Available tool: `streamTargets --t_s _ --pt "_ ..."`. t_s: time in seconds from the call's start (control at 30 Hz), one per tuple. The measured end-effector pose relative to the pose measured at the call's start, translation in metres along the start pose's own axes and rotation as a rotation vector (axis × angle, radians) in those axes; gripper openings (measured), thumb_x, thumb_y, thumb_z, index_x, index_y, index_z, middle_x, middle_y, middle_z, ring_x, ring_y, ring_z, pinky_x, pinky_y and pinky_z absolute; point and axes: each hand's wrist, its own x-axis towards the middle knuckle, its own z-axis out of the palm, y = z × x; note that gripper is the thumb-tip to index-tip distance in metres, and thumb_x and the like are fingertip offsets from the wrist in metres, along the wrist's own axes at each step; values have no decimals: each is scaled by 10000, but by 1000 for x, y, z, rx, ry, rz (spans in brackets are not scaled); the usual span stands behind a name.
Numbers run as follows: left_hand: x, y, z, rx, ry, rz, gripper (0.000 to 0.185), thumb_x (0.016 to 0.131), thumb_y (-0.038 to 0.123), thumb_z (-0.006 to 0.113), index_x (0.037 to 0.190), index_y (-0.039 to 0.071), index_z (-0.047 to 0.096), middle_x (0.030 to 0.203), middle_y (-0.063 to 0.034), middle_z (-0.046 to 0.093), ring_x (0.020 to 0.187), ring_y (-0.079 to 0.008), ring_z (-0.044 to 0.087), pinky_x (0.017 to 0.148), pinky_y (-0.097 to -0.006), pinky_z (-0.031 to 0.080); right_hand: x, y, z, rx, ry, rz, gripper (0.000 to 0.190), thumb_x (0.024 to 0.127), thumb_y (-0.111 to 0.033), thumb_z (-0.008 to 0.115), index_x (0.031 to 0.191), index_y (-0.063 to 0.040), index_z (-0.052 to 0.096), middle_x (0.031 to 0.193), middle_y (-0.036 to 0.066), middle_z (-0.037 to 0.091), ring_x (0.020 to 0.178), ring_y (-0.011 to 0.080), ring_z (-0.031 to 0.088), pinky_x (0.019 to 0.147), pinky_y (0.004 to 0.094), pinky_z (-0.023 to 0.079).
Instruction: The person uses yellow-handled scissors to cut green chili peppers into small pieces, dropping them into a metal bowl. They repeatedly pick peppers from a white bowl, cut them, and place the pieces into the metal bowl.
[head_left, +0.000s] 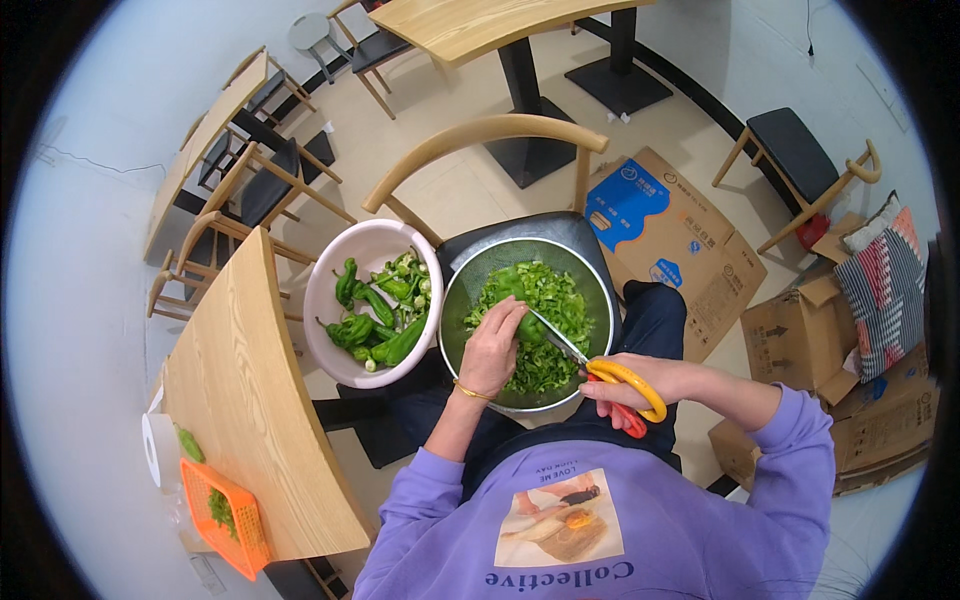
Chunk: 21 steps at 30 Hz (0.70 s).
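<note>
My left hand (491, 349) holds a green pepper (531, 328) over a metal mesh strainer bowl (454, 296), whose bottom is covered with cut green pepper pieces (559, 300). In my right hand (630, 386) are scissors (564, 341) with one yellow and one red handle; their blades meet the pepper beside my left fingertips. The strainer stands on the black seat of a wooden chair (555, 225). Left of it, a pale pink plastic basin (319, 300) contains whole green peppers (403, 345) and cut stem ends (412, 281).
A wooden table (255, 405) at the left bears an orange plastic basket (259, 536) with greens, a loose green pepper (190, 445) and a white paper roll (159, 450). Flattened cardboard (705, 262) lies on the floor at the right, near cardboard boxes (795, 337) and a striped cushion (885, 292).
</note>
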Motion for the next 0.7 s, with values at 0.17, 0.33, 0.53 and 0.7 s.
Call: streamTargets --t_s 0.17,0.33,0.53,0.7 --pt "-5 12 2 22 -7 -79 580 735 -149 557 1296 2 559 1242 -185 557 1202 -366 569 977 -409 513 -5 -6 6 -52 -28 92 471 1020 -459 500 950 7 508 748 101 642 580 168 677 506 291 550" --pt "-4 13 1 58 45 -3 578 737 -164 535 1295 -16 568 1209 -198 545 1198 -375 567 963 -416 522 -3 0 15 8 9 75 425 1025 -417 501 946 1 506 691 87 623 536 159 650 489 284 534" --pt "-4 2 1 90 81 3 585 713 -174 525 1261 15 599 1187 -190 578 1160 -366 590 949 -421 535 3 16 19 60 82 -76 414 1025 -397 494 843 -26 519 608 57 571 480 153 599 446 277 484" --pt "-3 0 -2 81 42 -12 569 717 -146 548 1263 8 591 1188 -190 576 1146 -365 592 950 -420 529 6 14 7 110 72 -52 409 1019 -390 519 809 -40 529 575 32 551 498 129 598 449 264 471"
